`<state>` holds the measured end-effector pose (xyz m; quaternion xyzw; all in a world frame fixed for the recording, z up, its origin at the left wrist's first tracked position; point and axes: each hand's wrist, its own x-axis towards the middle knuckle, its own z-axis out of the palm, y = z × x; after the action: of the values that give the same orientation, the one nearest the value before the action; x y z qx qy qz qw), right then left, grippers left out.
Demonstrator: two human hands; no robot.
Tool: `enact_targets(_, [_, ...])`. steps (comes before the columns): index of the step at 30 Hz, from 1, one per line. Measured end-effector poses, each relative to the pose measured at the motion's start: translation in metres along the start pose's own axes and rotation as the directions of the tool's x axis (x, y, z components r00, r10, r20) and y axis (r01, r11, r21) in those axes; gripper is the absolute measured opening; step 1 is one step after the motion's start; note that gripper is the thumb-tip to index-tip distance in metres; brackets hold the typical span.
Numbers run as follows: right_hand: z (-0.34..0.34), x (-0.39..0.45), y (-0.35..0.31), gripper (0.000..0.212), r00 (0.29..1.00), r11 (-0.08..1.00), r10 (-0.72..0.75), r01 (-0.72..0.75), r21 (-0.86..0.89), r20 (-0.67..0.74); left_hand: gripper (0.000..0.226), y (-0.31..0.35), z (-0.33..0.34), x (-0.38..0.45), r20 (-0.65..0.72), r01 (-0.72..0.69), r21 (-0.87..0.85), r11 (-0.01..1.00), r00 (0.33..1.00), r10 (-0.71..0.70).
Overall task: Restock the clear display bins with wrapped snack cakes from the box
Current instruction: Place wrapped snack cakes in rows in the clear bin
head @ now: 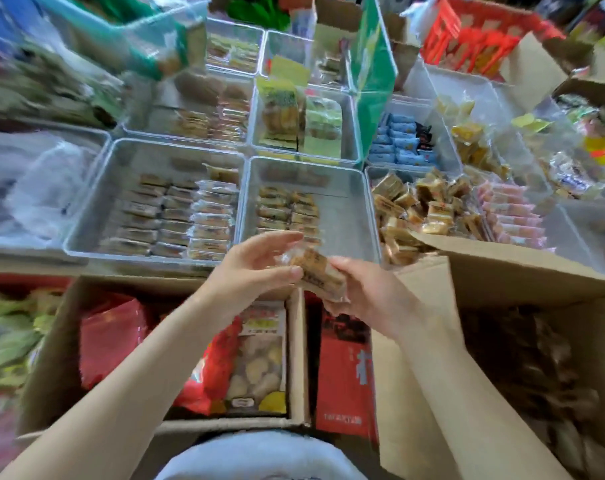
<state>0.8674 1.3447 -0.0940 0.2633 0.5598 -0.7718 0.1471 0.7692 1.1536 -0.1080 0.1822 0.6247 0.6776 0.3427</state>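
I stood over a crowded shop display, a grid of clear plastic bins (361,188) set edge to edge and reaching away from me, with more boxes and bright packets blurred at the far edges. Nearer my body sat open cardboard cartons. The large box (502,271) on my right held dim, blurred wrapped snacks. The carton (51,341) on my left held red bags and a windowed packet of pale pieces. Between them stood a red packet (342,375). The bin straight ahead of me (346,230) was partly filled, two short columns of brown wrapped cakes along its left side and bare floor to the right. The bin to its left (96,202) carried three fuller columns. Above the near rim of the middle bin, my right hand (367,289) gripped a small stack of wrapped snack cakes (316,271), fingers curled round it. My left hand (256,265) pinched the stack's left end between thumb and fingers.
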Motion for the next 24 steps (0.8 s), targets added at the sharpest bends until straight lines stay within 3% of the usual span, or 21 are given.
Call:
enact_targets(4, [0.070, 0.056, 0.012, 0.028, 0.996, 0.994, 0.075, -0.072, -0.077, 0.038, 0.051, -0.021, -0.093, -0.009, -0.096, 0.056, 0.010, 0.998, 0.994, -0.055])
enact_targets(10, [0.144, 0.126, 0.017, 0.019, 0.985, 0.976, 0.166, -0.158, -0.151, 0.040, 0.045, -0.052, -0.185, -0.010, -0.252, 0.016, 0.029, 0.999, 0.968, -0.009])
enact_targets(13, [0.167, 0.152, 0.009, 0.022, 0.993, 0.963, 0.115, -0.110, -0.247, 0.008, 0.042, -0.068, -0.219, -0.009, -0.310, -0.010, 0.166, 0.986, 0.949, 0.061])
enact_targets(15, [0.177, 0.173, 0.004, 0.031, 0.997, 0.914, -0.006, -0.024, -0.406, -0.073, 0.043, -0.080, -0.241, -0.008, -0.379, 0.015, 0.408, 0.913, 0.912, 0.155])
enact_targets(17, [0.184, 0.197, 0.000, 0.037, 0.977, 0.787, -0.171, 0.060, -0.614, -0.124, 0.041, -0.096, -0.261, -0.006, -0.383, 0.098, 0.700, 0.708, 0.888, 0.256])
enact_targets(20, [0.198, 0.228, 0.000, 0.032, 0.950, 0.541, -0.311, 0.188, -0.820, 0.013, 0.048, -0.123, -0.274, -0.008, -0.337, 0.232, 0.884, 0.405, 0.918, 0.208])
enact_targets(22, [0.207, 0.244, 0.006, 0.031, 0.952, 0.371, -0.283, 0.222, -0.902, 0.118, 0.053, -0.135, -0.273, -0.010, -0.319, 0.233, 0.916, 0.325, 0.916, 0.244])
enact_targets(24, [0.212, 0.255, 0.013, 0.033, 0.968, 0.158, -0.172, 0.211, -0.965, 0.184, 0.057, -0.138, -0.271, -0.009, -0.326, 0.235, 0.920, 0.313, 0.903, 0.280])
